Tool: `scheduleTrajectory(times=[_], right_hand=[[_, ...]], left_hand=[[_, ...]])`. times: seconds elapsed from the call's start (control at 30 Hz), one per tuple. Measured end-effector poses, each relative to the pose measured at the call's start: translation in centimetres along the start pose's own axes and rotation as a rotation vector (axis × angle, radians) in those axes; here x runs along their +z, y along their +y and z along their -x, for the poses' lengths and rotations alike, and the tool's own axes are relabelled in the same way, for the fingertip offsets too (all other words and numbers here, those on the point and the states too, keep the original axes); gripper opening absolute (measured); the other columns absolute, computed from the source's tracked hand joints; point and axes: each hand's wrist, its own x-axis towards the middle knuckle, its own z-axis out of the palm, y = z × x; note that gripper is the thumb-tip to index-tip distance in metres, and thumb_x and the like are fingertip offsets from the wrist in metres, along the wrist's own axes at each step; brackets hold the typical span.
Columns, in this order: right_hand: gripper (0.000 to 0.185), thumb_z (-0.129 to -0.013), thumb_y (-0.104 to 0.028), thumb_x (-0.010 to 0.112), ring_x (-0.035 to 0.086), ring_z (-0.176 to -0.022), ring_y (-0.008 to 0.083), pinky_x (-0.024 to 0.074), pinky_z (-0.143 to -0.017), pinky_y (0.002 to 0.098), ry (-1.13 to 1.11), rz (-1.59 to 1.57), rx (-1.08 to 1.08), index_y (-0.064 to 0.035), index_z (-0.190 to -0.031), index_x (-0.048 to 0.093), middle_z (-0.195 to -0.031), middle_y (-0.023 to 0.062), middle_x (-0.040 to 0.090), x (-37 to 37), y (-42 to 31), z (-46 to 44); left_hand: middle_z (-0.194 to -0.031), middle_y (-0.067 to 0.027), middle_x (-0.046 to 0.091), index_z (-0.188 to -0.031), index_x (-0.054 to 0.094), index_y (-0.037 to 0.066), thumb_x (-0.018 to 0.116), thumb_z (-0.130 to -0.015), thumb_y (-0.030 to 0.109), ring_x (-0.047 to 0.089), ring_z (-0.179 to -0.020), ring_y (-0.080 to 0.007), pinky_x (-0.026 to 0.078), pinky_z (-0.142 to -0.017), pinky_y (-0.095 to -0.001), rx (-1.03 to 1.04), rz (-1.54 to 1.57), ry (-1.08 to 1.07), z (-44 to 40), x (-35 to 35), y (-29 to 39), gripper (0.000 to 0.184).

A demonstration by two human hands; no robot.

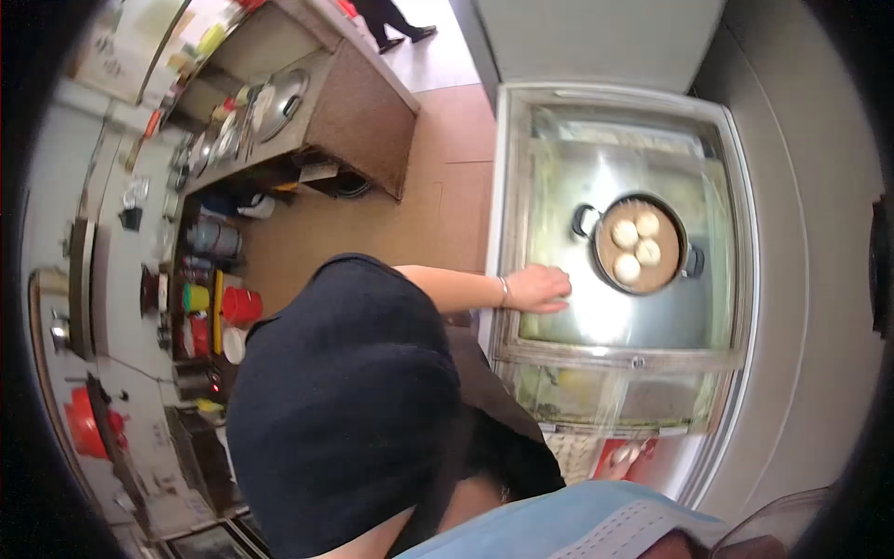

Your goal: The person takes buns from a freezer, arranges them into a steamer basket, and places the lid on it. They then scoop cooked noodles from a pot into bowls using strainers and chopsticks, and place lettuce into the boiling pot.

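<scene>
My left hand [540, 289], with a bracelet at the wrist, rests on the glass top [559, 321] of a chest freezer near its left edge. Its fingers are loosely bent, with nothing visible in them. Right of the hand, apart from it, a dark two-handled pot [637, 290] stands uncovered on the glass. Several round white pieces [647, 252] sit inside on a brownish surface; whether they are buns or eggs is unclear. A black sleeve [354, 345] fills the lower left. My right hand does not show.
The freezer's pale frame [500, 205] surrounds the glass. A brown counter [363, 130] with a large metal lid [282, 104] stands at upper left. Shelves hold a red container [242, 305] and other kitchenware. A person's legs [386, 20] show at the top. A face mask [577, 522] covers the bottom edge.
</scene>
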Motion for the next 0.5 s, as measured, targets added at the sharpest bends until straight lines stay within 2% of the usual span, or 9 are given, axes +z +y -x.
scheduleTrajectory(times=[0.2, 0.33, 0.37, 0.4, 0.43, 0.47, 0.5], right_hand=[[0.05, -0.085, -0.03, 0.058, 0.052, -0.1, 0.0178, 0.0483, -0.078, 0.0345, -0.102, -0.439, 0.06, -0.0098, -0.129, 0.044, -0.116, 0.0094, 0.054, 0.2, -1.1, 5.4], [0.05, -0.086, -0.029, 0.057, 0.053, -0.1, 0.0185, 0.0487, -0.078, 0.0342, -0.337, -0.752, 0.064, -0.0076, -0.129, 0.044, -0.117, 0.0109, 0.054, 2.8, -4.2, 7.2], [0.052, -0.087, -0.027, 0.053, 0.057, -0.086, 0.0171, 0.0502, -0.07, 0.0313, -0.461, -0.692, 0.002, -0.0006, -0.13, 0.041, -0.116, 0.0139, 0.056, 7.2, -5.6, 8.1], [0.049, -0.088, -0.027, 0.052, 0.054, -0.067, 0.015, 0.0484, -0.056, 0.0275, -0.157, -0.569, -0.023, 0.0021, -0.127, 0.043, -0.108, 0.0121, 0.059, 11.4, -7.3, 9.4], [0.046, -0.088, -0.027, 0.052, 0.05, -0.056, 0.0126, 0.0423, -0.045, 0.0223, -0.584, -0.679, 0.186, 0.0047, -0.121, 0.045, -0.103, 0.0108, 0.061, 12.7, -7.8, 7.2], [0.039, -0.09, -0.026, 0.052, 0.052, -0.058, 0.0117, 0.04, -0.043, 0.0187, -0.567, -0.489, 0.139, 0.0006, -0.119, 0.048, -0.099, 0.0105, 0.062, 15.6, -8.5, 6.5], [0.035, -0.091, -0.024, 0.051, 0.055, -0.062, 0.0111, 0.0395, -0.044, 0.0176, -0.364, -0.272, -0.037, -0.005, -0.119, 0.049, -0.097, 0.0092, 0.062, 20.8, -10.2, 7.9]], left_hand=[[-0.081, -0.0095, 0.051, -0.082, 0.051, 0.008, 0.057, -0.082, 0.024, 0.054, -0.078, -0.028, 0.047, -0.066, -0.0394, 0.037, 0.141, 0.033, 0.9, -1.2, -1.2, 0.017], [-0.086, -0.0113, 0.058, -0.086, 0.055, 0.006, 0.055, -0.082, 0.019, 0.056, -0.084, -0.0296, 0.047, -0.07, -0.0408, -0.048, 0.346, -0.046, 1.0, -0.3, -2.2, 0.014], [-0.087, -0.0116, 0.059, -0.088, 0.057, 0.006, 0.055, -0.082, 0.019, 0.057, -0.086, -0.0299, 0.048, -0.071, -0.0408, -0.074, 0.443, -0.093, 1.0, -1.1, -2.3, 0.015], [-0.088, -0.0115, 0.06, -0.091, 0.057, 0.006, 0.055, -0.082, 0.019, 0.058, -0.087, -0.0293, 0.048, -0.074, -0.04, -0.107, 0.536, -0.122, 1.0, -2.3, -2.3, 0.016], [-0.089, -0.0118, 0.059, -0.091, 0.057, 0.006, 0.056, -0.081, 0.017, 0.059, -0.086, -0.0282, 0.048, -0.075, -0.0383, -0.032, 0.533, -0.068, 1.0, -2.2, -3.1, 0.015], [-0.09, -0.0112, 0.059, -0.092, 0.057, 0.006, 0.058, -0.08, 0.013, 0.058, -0.086, -0.0274, 0.048, -0.076, -0.0364, -0.04, 0.546, -0.078, 0.8, -3.6, -3.3, 0.014], [-0.089, -0.0112, 0.059, -0.091, 0.057, 0.007, 0.059, -0.079, 0.014, 0.058, -0.086, -0.028, 0.048, -0.074, -0.0372, 0.012, 0.531, -0.006, 0.3, -4.3, -4.2, 0.014]])
